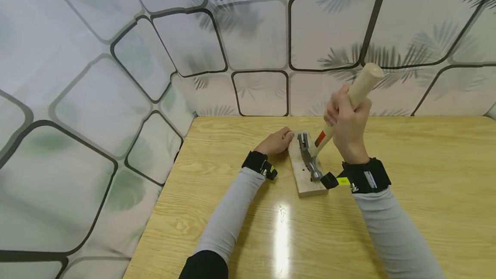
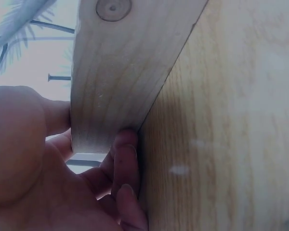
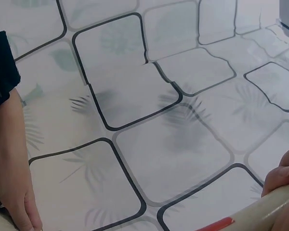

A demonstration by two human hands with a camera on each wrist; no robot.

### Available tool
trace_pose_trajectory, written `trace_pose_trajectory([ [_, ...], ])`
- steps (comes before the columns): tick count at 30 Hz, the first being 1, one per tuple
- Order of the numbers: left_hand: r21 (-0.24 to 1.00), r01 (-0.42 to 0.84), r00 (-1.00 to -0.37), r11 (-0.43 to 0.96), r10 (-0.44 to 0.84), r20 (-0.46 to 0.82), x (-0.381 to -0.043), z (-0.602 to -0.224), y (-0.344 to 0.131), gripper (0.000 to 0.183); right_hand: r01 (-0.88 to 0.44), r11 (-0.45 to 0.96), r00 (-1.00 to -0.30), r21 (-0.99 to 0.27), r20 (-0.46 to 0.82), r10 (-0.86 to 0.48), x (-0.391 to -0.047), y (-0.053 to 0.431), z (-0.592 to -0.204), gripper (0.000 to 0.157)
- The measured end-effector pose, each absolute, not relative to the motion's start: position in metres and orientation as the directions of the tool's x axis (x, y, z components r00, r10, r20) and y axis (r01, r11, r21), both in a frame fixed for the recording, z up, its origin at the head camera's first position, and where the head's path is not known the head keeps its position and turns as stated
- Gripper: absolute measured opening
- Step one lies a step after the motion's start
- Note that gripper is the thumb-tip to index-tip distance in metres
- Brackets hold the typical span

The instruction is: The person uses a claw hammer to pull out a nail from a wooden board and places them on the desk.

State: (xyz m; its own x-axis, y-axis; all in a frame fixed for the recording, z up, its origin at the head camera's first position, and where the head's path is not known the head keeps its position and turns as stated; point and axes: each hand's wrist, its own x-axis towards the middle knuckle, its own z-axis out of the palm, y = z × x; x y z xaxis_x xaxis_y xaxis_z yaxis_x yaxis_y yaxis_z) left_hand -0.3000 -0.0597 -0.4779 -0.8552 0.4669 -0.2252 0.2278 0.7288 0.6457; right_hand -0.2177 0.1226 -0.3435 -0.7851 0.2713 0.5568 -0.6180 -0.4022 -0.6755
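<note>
A pale wooden block (image 1: pixel 298 165) lies flat on the table, and its side shows a round knot in the left wrist view. My left hand (image 1: pixel 274 142) holds the block's far left end. Its thumb is at the upper edge and its fingers (image 2: pixel 125 156) curl at the end. A nail (image 2: pixel 60 77) sticks up from the block's top in that view. My right hand (image 1: pixel 348 124) grips the pale handle of a claw hammer (image 1: pixel 308 158). The hammer's head lies over the block, claw toward the far end, and the handle slants up to the right. Small dark spots mark the block's top.
The yellow wood-grain table (image 1: pixel 426 210) runs back to a patterned wall covering (image 1: pixel 259 38) at its far and left edges. Black straps circle both wrists, and a small black camera (image 1: pixel 329 180) on the right one overlaps the block's near corner in the head view.
</note>
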Motion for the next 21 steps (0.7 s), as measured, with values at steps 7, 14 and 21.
trace_pose_trajectory([
  [7, 0.655, 0.229, -0.849, 0.720, 0.477, -0.228, -0.299, -0.478, -0.060, 0.035, -0.679, -0.466, -0.722, -0.567, 0.630, 0.286, -0.198, 0.120, -0.341, 0.033],
  [14, 0.632, 0.226, -0.862, 0.741, 0.455, -0.225, -0.300, -0.481, -0.060, 0.038, -0.706, -0.455, -0.699, -0.542, 0.636, 0.327, -0.188, 0.117, -0.332, 0.031],
  [21, 0.643, 0.215, -0.860, 0.735, 0.455, -0.232, -0.300, -0.479, -0.063, 0.042, -0.716, -0.574, -0.655, -0.397, 0.667, 0.356, -0.166, 0.120, -0.324, 0.032],
])
